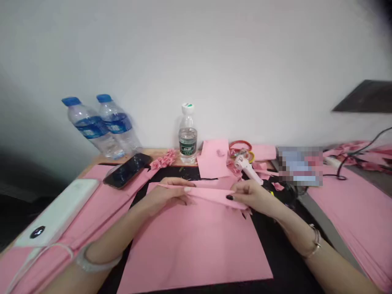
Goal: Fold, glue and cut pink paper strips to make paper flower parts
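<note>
A large pink paper sheet [196, 241] lies on a black mat [284, 261] in front of me, with its far edge folded back toward me. My left hand [167, 195] rests on the left part of that fold [208, 194], fingers laid along it and pressed together. My right hand [249, 195] pinches the fold's right end between thumb and fingers. A pale bracelet sits on my left wrist and a metal one on my right.
Behind the sheet stand two blue-capped water bottles [101, 126] and a small white-capped bottle [188, 136]. A black phone [127, 169], a white power bank [58, 212], pink paper roses [163, 160], a glue gun [248, 167], tape rolls [240, 146] and more pink sheets [352, 208] lie around.
</note>
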The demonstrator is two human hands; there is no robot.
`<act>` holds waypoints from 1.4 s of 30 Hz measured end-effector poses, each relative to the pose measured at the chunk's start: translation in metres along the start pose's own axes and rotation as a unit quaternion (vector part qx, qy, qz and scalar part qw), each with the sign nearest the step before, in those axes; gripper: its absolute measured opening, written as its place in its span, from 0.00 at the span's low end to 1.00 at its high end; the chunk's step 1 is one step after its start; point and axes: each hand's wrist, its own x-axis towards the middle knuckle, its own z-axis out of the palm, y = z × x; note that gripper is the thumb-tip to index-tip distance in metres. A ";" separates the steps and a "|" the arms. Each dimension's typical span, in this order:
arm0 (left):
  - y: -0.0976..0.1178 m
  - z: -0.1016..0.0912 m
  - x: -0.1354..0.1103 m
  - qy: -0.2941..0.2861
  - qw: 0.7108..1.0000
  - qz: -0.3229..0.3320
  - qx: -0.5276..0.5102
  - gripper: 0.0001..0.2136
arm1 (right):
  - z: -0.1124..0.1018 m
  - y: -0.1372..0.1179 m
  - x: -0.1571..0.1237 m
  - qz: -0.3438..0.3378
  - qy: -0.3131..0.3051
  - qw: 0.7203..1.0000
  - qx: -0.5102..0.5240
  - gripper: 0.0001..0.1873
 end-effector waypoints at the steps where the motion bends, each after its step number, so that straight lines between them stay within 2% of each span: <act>1: 0.004 -0.004 -0.002 -0.035 0.999 -0.014 0.031 0.11 | -0.002 0.000 0.000 0.000 0.007 1.000 0.004 0.17; 4: 0.013 -0.016 -0.009 -0.142 0.984 -0.057 0.086 0.14 | -0.010 -0.001 -0.003 0.002 0.029 1.000 0.013 0.13; 7: 0.020 -0.032 -0.012 -0.258 0.958 -0.107 0.066 0.28 | -0.019 -0.002 -0.006 0.008 0.054 0.998 0.016 0.13; 9: 0.023 -0.041 -0.012 -0.316 0.940 -0.123 0.044 0.34 | -0.025 -0.001 -0.010 0.006 0.064 0.998 0.022 0.14; 11: 0.023 -0.041 -0.012 -0.350 0.927 -0.132 0.030 0.37 | -0.029 0.000 -0.012 0.005 0.068 0.997 0.036 0.14; 14: 0.020 -0.022 -0.011 -0.350 0.923 -0.157 0.046 0.32 | -0.029 -0.001 -0.013 0.015 0.060 0.996 0.064 0.15; 17: 0.009 0.013 -0.012 -0.340 0.917 -0.199 0.064 0.20 | -0.015 -0.006 -0.007 -0.010 0.083 0.986 0.143 0.17; 18: 0.003 0.024 -0.012 -0.349 0.914 -0.199 0.058 0.18 | -0.007 -0.008 -0.004 -0.034 0.108 0.975 0.190 0.18; 20: -0.007 0.042 -0.011 -0.349 0.920 -0.175 0.029 0.20 | 0.011 -0.009 0.001 -0.078 0.148 0.944 0.284 0.21; 21: -0.012 0.049 -0.011 -0.356 0.919 -0.169 0.017 0.21 | 0.021 -0.008 0.003 -0.083 0.136 0.940 0.302 0.21; 23: -0.019 0.056 -0.011 -0.359 0.919 -0.165 0.004 0.23 | 0.040 -0.004 0.005 -0.064 0.057 0.958 0.275 0.20; 25: -0.024 0.060 -0.011 -0.354 0.921 -0.165 -0.005 0.23 | 0.057 0.000 0.005 -0.028 -0.051 0.969 0.240 0.22; 27: -0.027 0.063 -0.011 -0.334 0.929 -0.161 -0.013 0.22 | 0.070 0.003 0.005 -0.013 -0.083 0.964 0.254 0.25; 30: -0.031 0.067 -0.012 -0.292 0.945 -0.148 -0.008 0.24 | 0.079 0.003 0.005 -0.013 -0.060 0.956 0.286 0.28; 33: -0.035 0.068 -0.011 -0.251 0.960 -0.126 0.010 0.24 | 0.078 0.003 0.007 -0.016 -0.054 0.950 0.308 0.30; 35: -0.037 0.067 -0.010 -0.260 0.957 -0.129 0.002 0.23 | 0.072 0.004 0.008 -0.021 -0.048 0.946 0.321 0.32; 39: -0.039 0.060 -0.006 -0.317 0.933 -0.162 -0.043 0.23 | 0.058 0.006 0.009 -0.033 -0.032 0.940 0.338 0.37; 42: -0.041 0.055 -0.005 -0.317 0.932 -0.167 -0.055 0.23 | 0.050 0.005 0.008 -0.035 -0.023 0.936 0.351 0.37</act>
